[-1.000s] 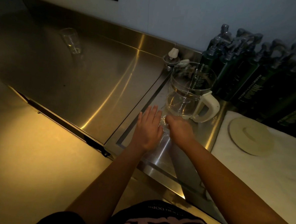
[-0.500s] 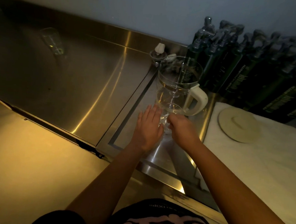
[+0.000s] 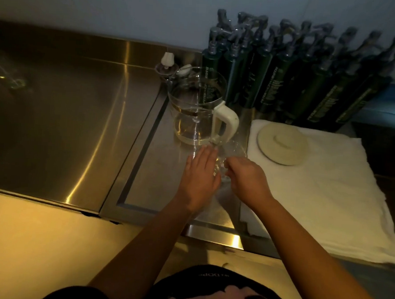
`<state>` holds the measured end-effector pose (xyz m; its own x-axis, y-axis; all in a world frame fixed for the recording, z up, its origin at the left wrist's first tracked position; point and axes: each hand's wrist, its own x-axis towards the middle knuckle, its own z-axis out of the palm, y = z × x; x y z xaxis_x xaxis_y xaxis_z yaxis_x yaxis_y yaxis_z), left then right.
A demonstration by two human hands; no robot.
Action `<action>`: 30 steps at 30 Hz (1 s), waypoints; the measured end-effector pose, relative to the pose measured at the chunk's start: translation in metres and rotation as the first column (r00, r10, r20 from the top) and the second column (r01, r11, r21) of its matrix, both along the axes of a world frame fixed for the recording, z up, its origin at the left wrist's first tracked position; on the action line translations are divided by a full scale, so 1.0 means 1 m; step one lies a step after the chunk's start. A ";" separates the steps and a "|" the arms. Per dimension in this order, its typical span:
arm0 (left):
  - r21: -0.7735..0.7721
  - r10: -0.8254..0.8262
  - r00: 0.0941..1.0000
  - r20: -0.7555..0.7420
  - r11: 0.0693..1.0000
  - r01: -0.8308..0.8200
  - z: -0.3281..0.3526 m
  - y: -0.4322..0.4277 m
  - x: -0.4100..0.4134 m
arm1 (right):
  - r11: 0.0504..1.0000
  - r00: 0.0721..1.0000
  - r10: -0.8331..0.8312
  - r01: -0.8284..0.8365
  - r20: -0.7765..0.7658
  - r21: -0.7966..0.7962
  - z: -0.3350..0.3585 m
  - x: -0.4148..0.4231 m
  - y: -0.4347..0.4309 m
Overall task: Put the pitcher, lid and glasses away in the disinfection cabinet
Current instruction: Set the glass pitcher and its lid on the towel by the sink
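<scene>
A clear glass pitcher [image 3: 195, 107] with a white handle stands on the steel drain tray [image 3: 144, 169]. Its round beige lid [image 3: 282, 143] lies on a white towel [image 3: 327, 199] to the right. Just in front of the pitcher's handle is a clear glass [image 3: 234, 150], caught between my two hands. My left hand [image 3: 200, 175] lies against the glass's left side with its fingers straight. My right hand [image 3: 245, 175] curls its fingers round the glass from the right. Another glass [image 3: 10, 79] stands blurred at the far left of the steel counter.
Several dark green pump bottles [image 3: 288, 81] stand in rows against the wall at the back right. A small white stopper [image 3: 167, 62] sits behind the pitcher. The steel counter [image 3: 66, 118] stretches to the left, and a pale worktop [image 3: 35, 243] runs along the near edge.
The view has swung right, so the far-left glass slid toward the frame edge. Both hands stay together on the near glass, now nearer the pitcher's handle and the towel.
</scene>
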<state>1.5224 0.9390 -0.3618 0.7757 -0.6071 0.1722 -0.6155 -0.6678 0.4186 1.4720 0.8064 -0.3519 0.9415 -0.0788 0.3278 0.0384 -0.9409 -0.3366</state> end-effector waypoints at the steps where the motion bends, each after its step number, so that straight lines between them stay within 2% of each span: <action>1: -0.005 -0.023 1.000 0.005 1.000 0.023 0.000 -0.005 -0.001 | 1.000 1.000 -0.021 0.021 0.006 0.001 0.000 -0.004 -0.004; 9: -0.066 -0.175 0.984 0.019 0.982 0.176 0.005 -0.049 -0.016 | 0.984 0.983 -0.178 0.179 0.042 -0.005 0.002 -0.035 -0.040; 18: 0.049 -0.326 0.945 -0.021 0.944 0.327 -0.002 -0.092 -0.028 | 0.953 0.953 -0.304 0.304 -0.012 0.012 -0.011 -0.068 -0.068; 30: 0.028 -0.365 0.927 -0.091 0.929 0.369 -0.001 -0.121 -0.035 | 0.929 0.932 -0.364 0.363 -0.007 0.067 -0.018 -0.083 -0.092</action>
